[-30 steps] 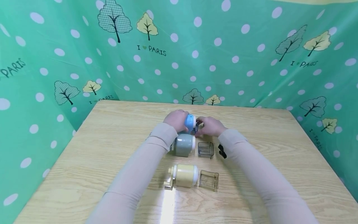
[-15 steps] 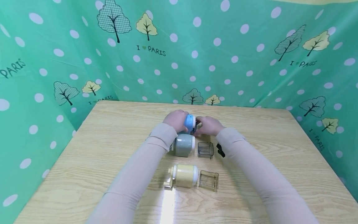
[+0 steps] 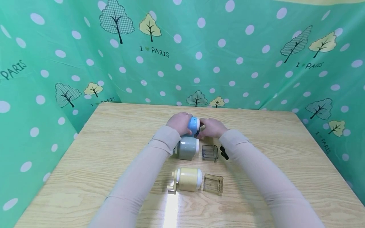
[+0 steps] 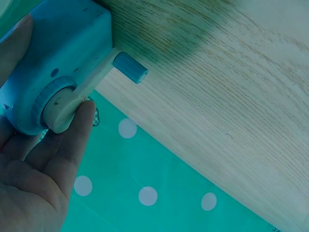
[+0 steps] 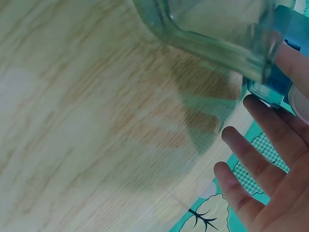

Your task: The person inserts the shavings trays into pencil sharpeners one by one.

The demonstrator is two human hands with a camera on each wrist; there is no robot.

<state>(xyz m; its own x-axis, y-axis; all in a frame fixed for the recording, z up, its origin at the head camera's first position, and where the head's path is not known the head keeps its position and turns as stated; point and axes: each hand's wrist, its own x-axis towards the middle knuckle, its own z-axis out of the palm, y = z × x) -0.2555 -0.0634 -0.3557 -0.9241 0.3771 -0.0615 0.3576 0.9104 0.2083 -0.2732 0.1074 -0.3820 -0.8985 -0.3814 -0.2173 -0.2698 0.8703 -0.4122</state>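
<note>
A blue hand-crank pencil sharpener stands at the back of the row, gripped by my left hand. In the left wrist view its pale crank with a blue knob points away from the body, and one fingertip lies against the crank's hub. On the sharpener's white-rimmed end, my right hand pinches a clear bluish shavings drawer between thumb and forefinger. Most of that drawer overlaps the sharpener's front. The other right fingers are spread over the table.
Nearer me lie a grey sharpener with a clear smoky drawer beside it, and a yellow sharpener with a brownish clear drawer. The wooden table meets a green dotted cloth behind.
My right hand has shifted slightly left with the clear drawer, and less of the drawer shows outside the blue sharpener. My left hand has stayed in place.
</note>
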